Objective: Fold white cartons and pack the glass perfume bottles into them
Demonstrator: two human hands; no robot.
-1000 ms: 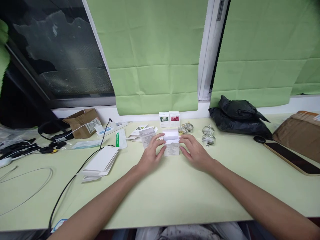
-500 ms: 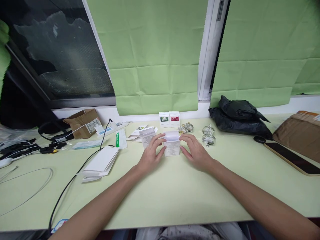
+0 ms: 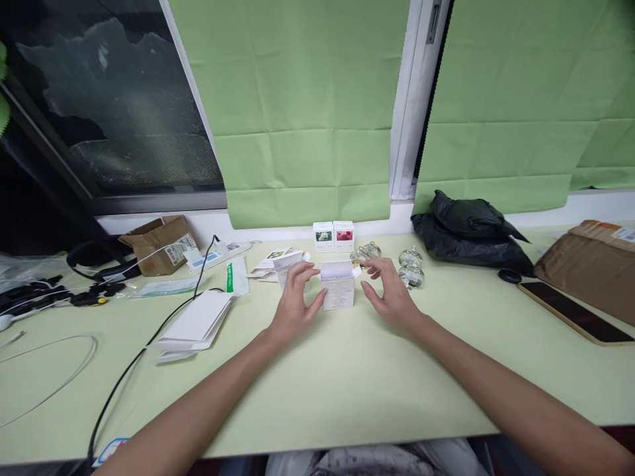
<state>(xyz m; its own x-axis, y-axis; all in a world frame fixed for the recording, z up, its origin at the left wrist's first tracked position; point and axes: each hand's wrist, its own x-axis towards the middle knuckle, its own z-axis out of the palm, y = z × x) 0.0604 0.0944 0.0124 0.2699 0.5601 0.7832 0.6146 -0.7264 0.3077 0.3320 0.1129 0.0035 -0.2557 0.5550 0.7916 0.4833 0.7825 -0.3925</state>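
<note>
A small white carton (image 3: pixel 339 295) with printed text stands upright on the table, its top flap raised. My left hand (image 3: pixel 296 301) is at the carton's left side with thumb and fingers apart; whether the thumb touches it I cannot tell. On the other side my right hand (image 3: pixel 394 299) is open, with a gap between it and the carton. Another printed white carton (image 3: pixel 282 266) is partly hidden behind my left fingers. Beyond my right hand lie several shiny clear, rounded bottle-like pieces (image 3: pixel 411 275), some with gold-coloured tops.
Two closed white boxes (image 3: pixel 333 238) with flower pictures stand at the back. Flattened white cartons (image 3: pixel 196 325) lie left, beside a black cable (image 3: pixel 131 360). Black plastic bags (image 3: pixel 471 235), a phone (image 3: pixel 575 312) and a brown parcel (image 3: pixel 590 268) are to the right.
My right hand has come away from the carton towards the right. My left fingers have drawn back slightly from its top. The carton stays standing.
</note>
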